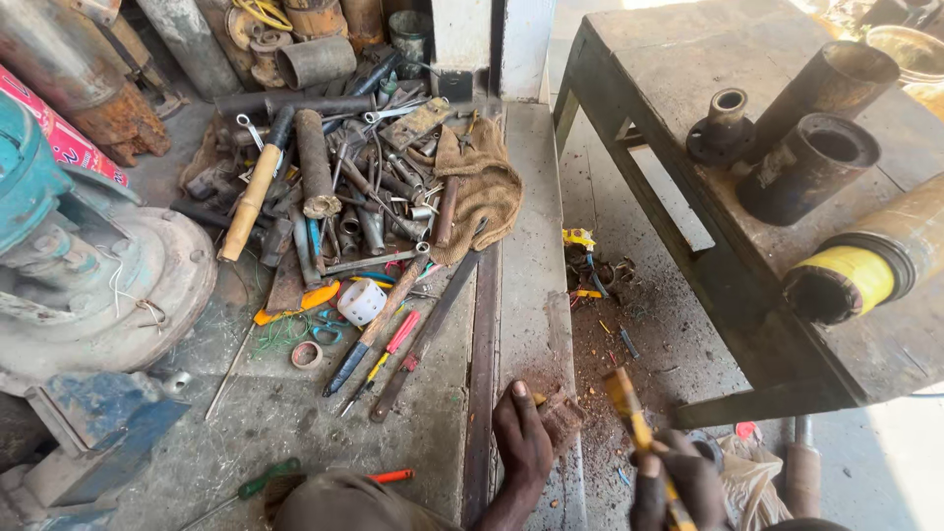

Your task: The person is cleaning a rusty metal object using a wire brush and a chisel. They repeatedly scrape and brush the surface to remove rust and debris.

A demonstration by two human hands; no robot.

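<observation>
The left hand [523, 433] lay on the concrete ledge [531, 265], its fingers curled round a small rusty block [562, 415] and pinning it at the ledge's near edge. The right hand [678, 482] was closed on the handle of a yellow paintbrush [629, 408], whose bristled head stood just to the 3 o'clock side of the block, close to it but, as far as could be seen, not touching.

The step in hand looked like brushing grit or rust off the block: reddish dust lay on the floor [639, 334] past the ledge, toward 1 o'clock from the hands. The next move would seem to call for bringing the bristles across to 9 o'clock onto the block's face, while the left grip held it firm and turned it to show each side.

A long flat bar [482, 334] ran along the ledge just at 9 o'clock of the left hand. Farther off, at 11 o'clock, lay a heap of tools [344, 197] with a brown cloth [482, 187], a white tape roll [361, 301] and a red screwdriver [393, 344]. At 2 o'clock stood a tabletop [678, 69] carrying steel cylinders [806, 162].
</observation>
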